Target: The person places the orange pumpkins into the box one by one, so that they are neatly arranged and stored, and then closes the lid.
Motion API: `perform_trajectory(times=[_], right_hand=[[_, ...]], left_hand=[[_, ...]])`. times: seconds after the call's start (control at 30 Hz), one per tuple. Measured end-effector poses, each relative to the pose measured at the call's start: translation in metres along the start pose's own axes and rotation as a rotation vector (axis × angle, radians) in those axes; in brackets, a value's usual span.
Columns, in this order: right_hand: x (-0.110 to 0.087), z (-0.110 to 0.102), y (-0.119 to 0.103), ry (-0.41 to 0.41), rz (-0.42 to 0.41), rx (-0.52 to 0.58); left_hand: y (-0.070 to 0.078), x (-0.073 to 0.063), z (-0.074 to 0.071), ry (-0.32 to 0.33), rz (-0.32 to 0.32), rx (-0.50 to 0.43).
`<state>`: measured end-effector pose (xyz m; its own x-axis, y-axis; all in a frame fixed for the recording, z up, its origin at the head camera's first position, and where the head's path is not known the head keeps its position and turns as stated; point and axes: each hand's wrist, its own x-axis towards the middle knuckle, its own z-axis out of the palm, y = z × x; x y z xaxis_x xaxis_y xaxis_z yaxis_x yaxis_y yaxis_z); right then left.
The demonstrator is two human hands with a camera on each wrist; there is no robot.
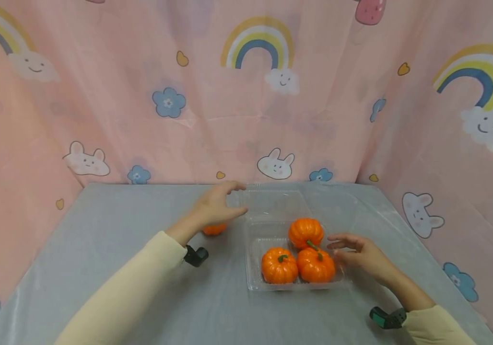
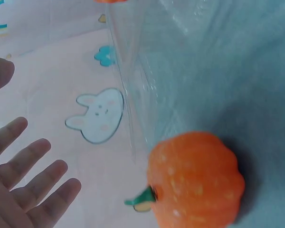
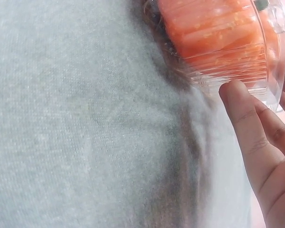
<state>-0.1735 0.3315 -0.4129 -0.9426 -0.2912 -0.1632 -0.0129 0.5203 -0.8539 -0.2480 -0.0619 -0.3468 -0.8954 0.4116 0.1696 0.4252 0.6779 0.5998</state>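
Note:
A clear plastic clamshell box (image 1: pixel 252 268) lies unfolded on the table. In it are three small orange pumpkins: one at the back (image 1: pixel 305 232), one front left (image 1: pixel 279 266) and one front right (image 1: pixel 317 266). My left hand (image 1: pixel 212 206) is held by the box's left side, thumb and fingers spread around nothing. Partly hidden below that hand, another orange pumpkin (image 2: pixel 194 183) with a green stem rests on the table outside the box. My right hand (image 1: pixel 365 256) is at the box's right wall, fingers loosely bent. In the right wrist view its thumb (image 3: pixel 237 97) overlaps the ribbed wall.
The box's clear lid (image 1: pixel 276 201) spreads out behind the base. A grey cloth (image 1: pixel 143 206) covers the table. Pink curtains (image 1: pixel 220 124) printed with rainbows and rabbits close off the back and both sides. Each wrist wears a small black device (image 1: pixel 196 256).

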Motion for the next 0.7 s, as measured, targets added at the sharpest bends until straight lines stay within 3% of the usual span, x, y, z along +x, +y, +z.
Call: perform_trajectory(times=[0.37,0.7], right_hand=[[0.001,0.001,0.0,-0.001,0.009,0.009],[0.002,0.001,0.002,0.004,0.03,0.028]], left_hand=[[-0.028,-0.017,-0.015,0.016,-0.132,-0.01],[-0.053,-0.026,-0.014,0.046,-0.184,-0.017]])
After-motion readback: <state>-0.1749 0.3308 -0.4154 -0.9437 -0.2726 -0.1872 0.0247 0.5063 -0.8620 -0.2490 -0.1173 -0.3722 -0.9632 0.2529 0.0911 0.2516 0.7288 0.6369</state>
